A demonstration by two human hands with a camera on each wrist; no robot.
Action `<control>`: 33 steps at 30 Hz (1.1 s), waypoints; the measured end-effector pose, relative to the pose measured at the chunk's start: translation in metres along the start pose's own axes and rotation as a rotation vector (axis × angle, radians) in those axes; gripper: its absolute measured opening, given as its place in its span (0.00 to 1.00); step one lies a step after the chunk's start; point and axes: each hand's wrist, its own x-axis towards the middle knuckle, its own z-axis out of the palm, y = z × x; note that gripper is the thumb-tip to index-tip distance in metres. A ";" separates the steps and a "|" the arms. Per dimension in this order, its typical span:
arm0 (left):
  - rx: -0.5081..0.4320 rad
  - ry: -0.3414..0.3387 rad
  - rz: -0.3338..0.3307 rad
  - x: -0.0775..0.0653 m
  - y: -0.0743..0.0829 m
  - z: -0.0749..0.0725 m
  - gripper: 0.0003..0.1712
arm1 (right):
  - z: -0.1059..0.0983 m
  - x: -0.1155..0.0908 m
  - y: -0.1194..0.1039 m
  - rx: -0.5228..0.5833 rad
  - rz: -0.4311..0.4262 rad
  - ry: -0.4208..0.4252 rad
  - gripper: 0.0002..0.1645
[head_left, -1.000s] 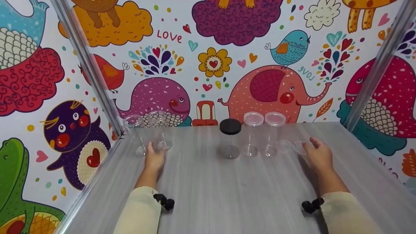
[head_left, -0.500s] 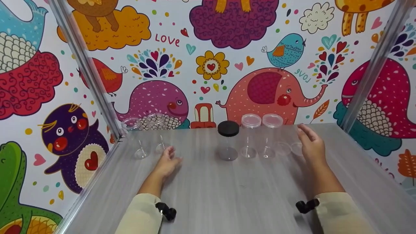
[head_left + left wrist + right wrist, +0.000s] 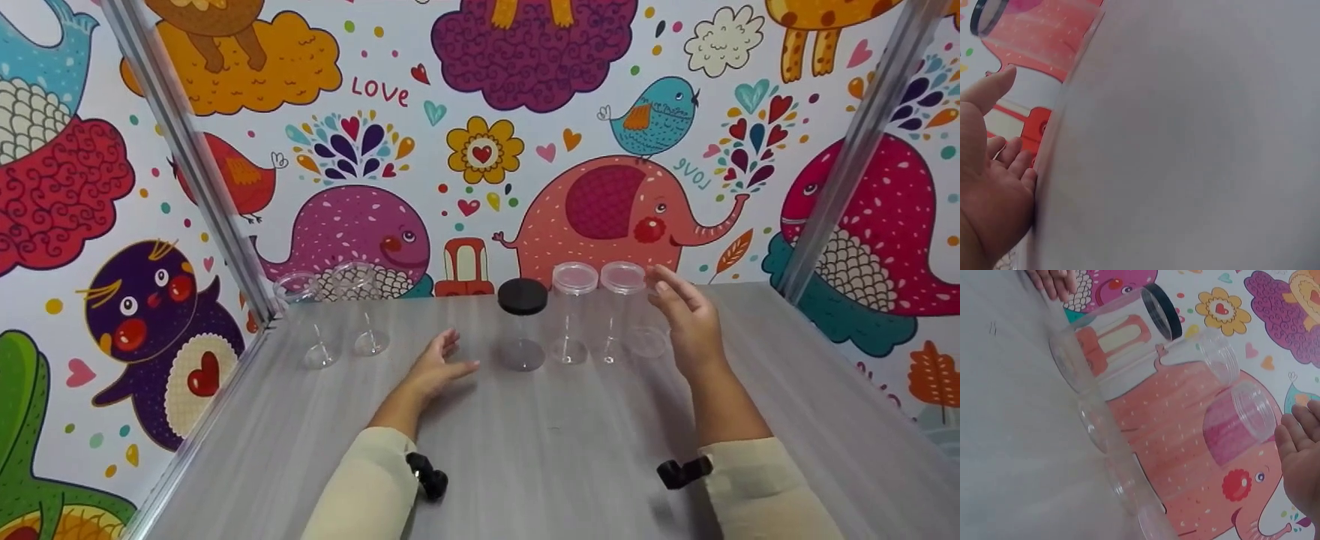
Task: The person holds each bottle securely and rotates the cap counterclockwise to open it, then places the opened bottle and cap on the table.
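My left hand [image 3: 437,367] is held over the table, fingers spread and holding nothing, left of a clear jar [image 3: 523,337] with a black lid. Beside that jar stand two slimmer clear jars [image 3: 574,315] with clear lids. My right hand [image 3: 691,326], fingers extended and with nothing in its grasp, is at the right end of the row, its fingertips near the top of the rightmost lidded jar [image 3: 621,315]. The right wrist view shows the right palm [image 3: 1303,467] beside a jar's clear rim [image 3: 1255,410]. A clear round disc [image 3: 646,342] lies flat, partly hidden by this hand.
Two clear jars without lids [image 3: 367,322] stand upright at the back left of the grey table [image 3: 525,465]. A wall with printed cartoon animals [image 3: 480,210] rises at the table's back edge. Metal posts [image 3: 859,150] frame both sides.
My left hand has left the lidless jars on the left and moved right towards the black-lidded jar. My right hand has shifted left and up, from the flat discs to the clear-lidded jars.
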 end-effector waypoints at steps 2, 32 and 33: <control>0.022 -0.022 0.005 0.002 0.004 0.008 0.55 | 0.009 0.000 -0.002 0.021 -0.039 -0.014 0.34; 0.094 0.018 0.014 0.024 0.025 0.078 0.56 | 0.063 0.002 0.001 0.106 -0.089 -0.171 0.25; 0.081 0.017 0.012 0.023 0.025 0.077 0.56 | 0.062 0.002 0.001 0.104 -0.088 -0.174 0.26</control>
